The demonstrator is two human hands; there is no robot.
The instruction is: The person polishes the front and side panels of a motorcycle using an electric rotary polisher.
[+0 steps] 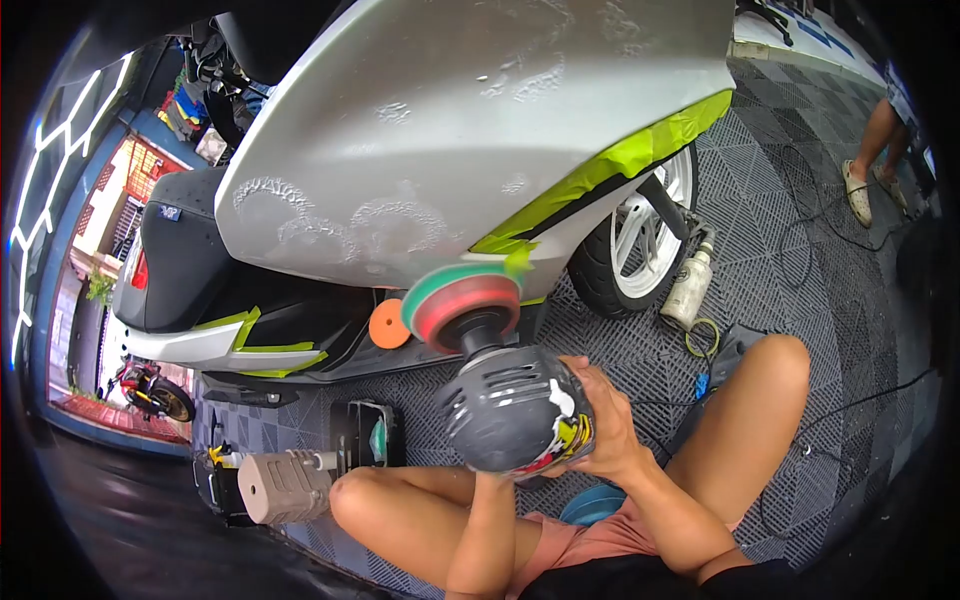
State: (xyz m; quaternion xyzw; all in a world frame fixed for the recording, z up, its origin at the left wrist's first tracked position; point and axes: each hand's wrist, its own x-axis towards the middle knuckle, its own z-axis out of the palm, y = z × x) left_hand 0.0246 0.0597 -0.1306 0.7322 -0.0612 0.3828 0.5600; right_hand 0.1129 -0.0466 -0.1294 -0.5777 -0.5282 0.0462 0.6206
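A black electric polisher (510, 410) is in my two hands, its red and green foam pad (465, 305) at the lower edge of the white scooter panel (400, 150). My right hand (605, 420) is closed around the side of the body. From below, my left hand (492, 487) reaches up against the tool; its fingers are hidden behind the housing. Blurred edges on the pad suggest spinning. Whitish, textured smears of compound mark the panel. Green masking tape (620, 160) runs along its edge.
An orange pad (390, 324) rests by the scooter's footboard. Right of the wheel (635, 240) lies a white bottle (688, 290). Cables cross the tiled floor (760, 210). A beige machine (285, 487) stands by my left knee. Another person's legs (875, 150) show at far right.
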